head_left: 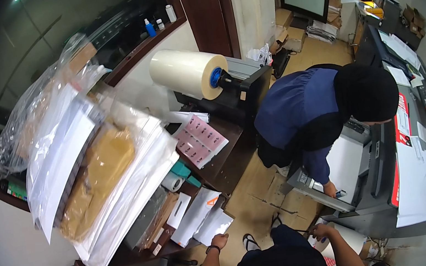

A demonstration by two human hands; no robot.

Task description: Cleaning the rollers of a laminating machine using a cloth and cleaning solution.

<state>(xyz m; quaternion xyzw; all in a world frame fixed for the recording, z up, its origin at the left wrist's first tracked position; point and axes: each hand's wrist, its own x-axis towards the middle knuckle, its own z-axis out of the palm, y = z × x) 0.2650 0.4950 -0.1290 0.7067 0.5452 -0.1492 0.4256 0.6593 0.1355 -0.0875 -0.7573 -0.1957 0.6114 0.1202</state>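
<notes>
Here, the left hand (219,241) is bending its fingers at the edge of a white sheet (214,227), which is lying by the dark counter (225,173); the right hand (322,231) is curling near a white roll (353,234). Whether either is gripping anything, I cannot tell. Beyond, a co-worker (302,99) is leaning over a grey machine (301,181).

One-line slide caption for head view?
Left hand beside a glossy white sheet, right hand near a white cylindrical roll; co-worker's hand inside a grey machine.
</notes>
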